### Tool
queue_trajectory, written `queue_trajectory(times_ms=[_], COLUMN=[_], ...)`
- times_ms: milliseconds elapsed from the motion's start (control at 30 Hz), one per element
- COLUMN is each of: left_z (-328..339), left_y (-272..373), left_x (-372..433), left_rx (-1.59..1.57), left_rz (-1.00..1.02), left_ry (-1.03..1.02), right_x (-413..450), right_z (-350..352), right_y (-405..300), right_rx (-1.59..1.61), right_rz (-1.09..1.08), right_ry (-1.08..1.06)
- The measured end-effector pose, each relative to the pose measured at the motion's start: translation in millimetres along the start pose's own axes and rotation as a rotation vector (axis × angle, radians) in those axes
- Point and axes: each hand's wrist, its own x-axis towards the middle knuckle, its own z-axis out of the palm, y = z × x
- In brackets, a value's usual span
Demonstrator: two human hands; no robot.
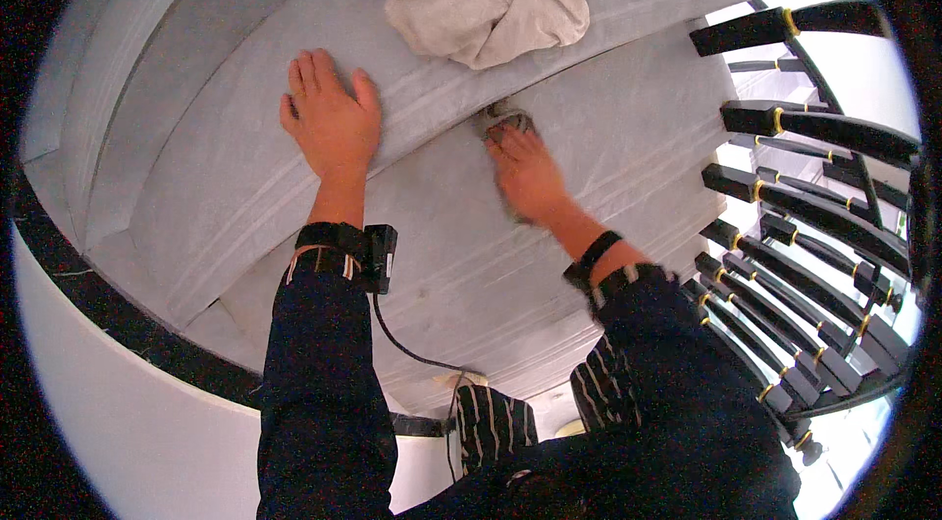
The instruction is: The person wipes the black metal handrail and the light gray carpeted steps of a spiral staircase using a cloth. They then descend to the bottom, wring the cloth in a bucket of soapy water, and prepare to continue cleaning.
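My left hand (333, 119) lies flat, palm down, on a grey stone stair tread (243, 152), its thumb apart from the fingers. My right hand (528, 174) presses a crumpled dark grey cloth or pad (509, 124) against the step below, close to the line where it meets the upper tread's edge. That hand is slightly blurred, and its fingers cover much of the pad. A crumpled beige cloth (486, 5) sits on the upper tread, ahead of both hands and touching neither.
Black balusters with gold rings (780, 121) run along the right side. A black skirting band (147, 306) borders the white wall (110, 387) at left. More curved steps (176, 49) rise at upper left. From a box at my left wrist hangs a black cable (412, 352).
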Motion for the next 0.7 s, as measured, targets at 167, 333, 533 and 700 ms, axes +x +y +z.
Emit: queue_trajectory(times_ms=[167, 333, 533, 700], left_z=[-3, -4, -1, -5], left_y=[14, -6, 8, -7], left_x=[5, 2, 10, 3], left_rx=[-0.041, -0.007, 0.002, 0.027], left_rz=[0.003, 0.001, 0.064, 0.041], left_ry=[-0.055, -0.008, 0.014, -0.008], right_x=[14, -34, 15, -28], right_z=[-5, 3, -1, -1], right_y=[31, -26, 12, -24], right_rx=[-0.146, 0.095, -0.129, -0.039], right_rz=[0.203, 0.041, 0.266, 0.221], right_ry=[0.131, 0.041, 0.096, -0.008])
